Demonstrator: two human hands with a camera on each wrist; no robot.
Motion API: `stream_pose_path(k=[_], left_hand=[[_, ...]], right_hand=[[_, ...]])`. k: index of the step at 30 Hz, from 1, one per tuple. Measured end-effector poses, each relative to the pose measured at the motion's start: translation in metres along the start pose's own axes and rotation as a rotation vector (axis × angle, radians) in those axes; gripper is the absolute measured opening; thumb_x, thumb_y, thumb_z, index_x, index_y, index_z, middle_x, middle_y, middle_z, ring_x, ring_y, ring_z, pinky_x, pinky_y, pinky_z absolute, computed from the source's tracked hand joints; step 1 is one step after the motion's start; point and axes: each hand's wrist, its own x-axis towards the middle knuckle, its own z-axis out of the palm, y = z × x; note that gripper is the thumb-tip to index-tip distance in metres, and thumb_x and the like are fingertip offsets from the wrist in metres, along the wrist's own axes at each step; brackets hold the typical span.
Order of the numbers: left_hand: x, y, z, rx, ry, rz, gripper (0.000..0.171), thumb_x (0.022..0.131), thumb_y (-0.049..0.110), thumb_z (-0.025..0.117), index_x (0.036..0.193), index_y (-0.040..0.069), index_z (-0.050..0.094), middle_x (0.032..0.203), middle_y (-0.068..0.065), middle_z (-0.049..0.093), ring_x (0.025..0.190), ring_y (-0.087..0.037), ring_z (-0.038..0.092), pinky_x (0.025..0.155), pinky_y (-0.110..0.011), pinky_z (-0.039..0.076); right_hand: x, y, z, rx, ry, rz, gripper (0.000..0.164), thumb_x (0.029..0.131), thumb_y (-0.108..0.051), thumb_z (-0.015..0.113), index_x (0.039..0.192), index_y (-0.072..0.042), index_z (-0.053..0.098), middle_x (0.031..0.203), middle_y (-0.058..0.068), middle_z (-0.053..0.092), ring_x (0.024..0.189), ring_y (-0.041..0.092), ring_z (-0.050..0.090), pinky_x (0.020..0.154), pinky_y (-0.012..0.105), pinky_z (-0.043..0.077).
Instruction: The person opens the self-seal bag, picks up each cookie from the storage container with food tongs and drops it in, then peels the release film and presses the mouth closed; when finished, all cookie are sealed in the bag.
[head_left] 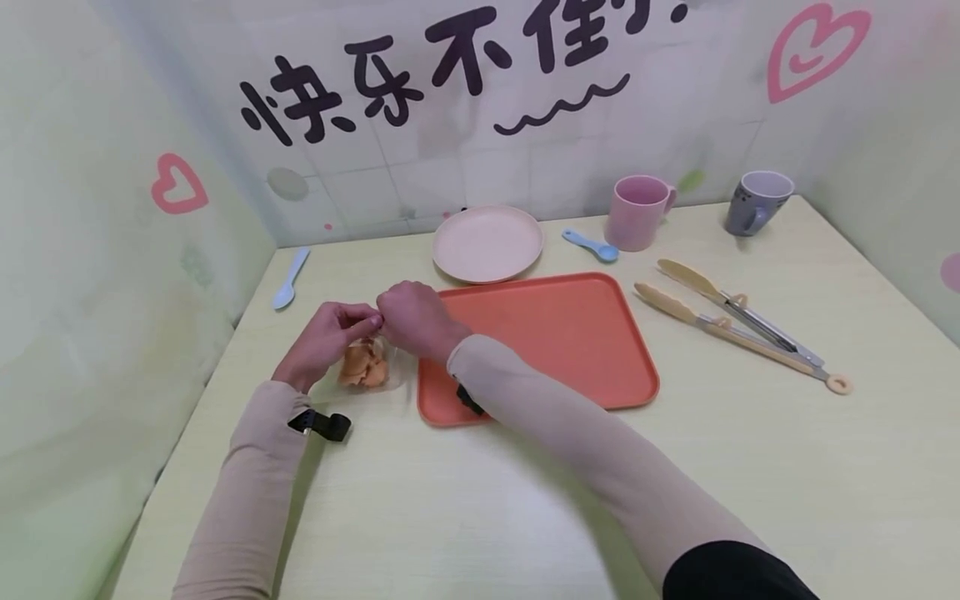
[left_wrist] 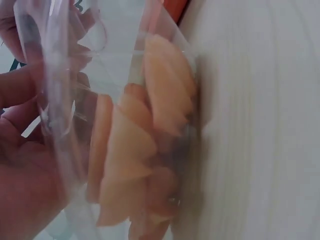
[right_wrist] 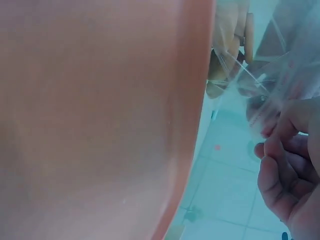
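Observation:
A clear plastic bag (head_left: 394,377) with several orange-tan, wavy-edged pieces (head_left: 363,365) inside hangs low over the table, left of the orange tray (head_left: 555,342). At its top, my left hand (head_left: 324,340) pinches the plastic between thumb and fingers. My right hand (head_left: 417,318) pinches the top too, close beside the left. In the left wrist view the pieces (left_wrist: 125,160) show through the plastic at the bag's bottom, near the table surface. The right wrist view has curled right-hand fingers (right_wrist: 282,175) at the bag's upper edge, with the tray's rim (right_wrist: 192,115) beside them.
Behind the tray sits a pink plate (head_left: 487,243). A blue spoon (head_left: 592,247), a pink mug (head_left: 637,212) and a grey-purple mug (head_left: 757,202) stand along the back right. Tongs (head_left: 742,325) lie open at right. A light blue spoon (head_left: 291,279) rests at back left.

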Motion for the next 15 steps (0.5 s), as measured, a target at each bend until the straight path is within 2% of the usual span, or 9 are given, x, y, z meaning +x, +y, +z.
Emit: stream_pose_path(k=[4, 7, 9, 13, 15], left_hand=[[0.001, -0.002, 0.002, -0.062, -0.016, 0.020, 0.018, 0.103, 0.016, 0.058, 0.105, 0.007, 0.073, 0.092, 0.013, 0.071, 0.088, -0.009, 0.065, 0.085, -0.023, 0.056], [0.002, -0.003, 0.002, -0.082, -0.025, 0.030, 0.018, 0.103, 0.018, 0.058, 0.101, 0.010, 0.074, 0.090, 0.012, 0.071, 0.088, -0.010, 0.064, 0.084, -0.024, 0.056], [0.001, -0.005, 0.001, -0.086, -0.028, 0.031, 0.018, 0.103, 0.016, 0.057, 0.099, 0.011, 0.074, 0.089, 0.012, 0.069, 0.086, -0.010, 0.063, 0.083, -0.023, 0.056], [0.000, -0.005, 0.000, -0.065, -0.043, 0.042, 0.018, 0.103, 0.013, 0.057, 0.101, 0.009, 0.074, 0.090, 0.013, 0.069, 0.086, -0.008, 0.061, 0.080, -0.021, 0.054], [0.000, -0.006, 0.000, -0.035, -0.042, 0.052, 0.017, 0.103, 0.013, 0.058, 0.104, 0.006, 0.074, 0.093, 0.012, 0.070, 0.087, -0.008, 0.061, 0.080, -0.020, 0.053]], right_hand=[[0.001, -0.002, 0.003, -0.057, 0.031, 0.008, 0.025, 0.098, -0.036, 0.065, 0.099, -0.014, 0.076, 0.084, 0.000, 0.072, 0.077, 0.016, 0.069, 0.070, 0.028, 0.058], [0.001, 0.000, 0.007, -0.033, 0.087, 0.003, 0.020, 0.097, -0.032, 0.067, 0.095, -0.014, 0.076, 0.081, 0.000, 0.071, 0.075, 0.015, 0.068, 0.069, 0.027, 0.057], [0.002, 0.002, 0.012, 0.037, 0.122, -0.009, 0.017, 0.096, -0.027, 0.067, 0.088, -0.014, 0.075, 0.075, -0.001, 0.067, 0.070, 0.013, 0.064, 0.066, 0.024, 0.053], [0.002, 0.010, 0.020, 0.281, 0.178, 0.006, 0.020, 0.088, -0.012, 0.066, 0.068, -0.011, 0.066, 0.060, -0.003, 0.051, 0.060, 0.011, 0.050, 0.062, 0.020, 0.038], [0.003, 0.015, 0.023, 0.403, 0.188, 0.022, 0.025, 0.087, -0.014, 0.068, 0.064, -0.012, 0.060, 0.058, -0.004, 0.046, 0.060, 0.010, 0.046, 0.062, 0.020, 0.034]])
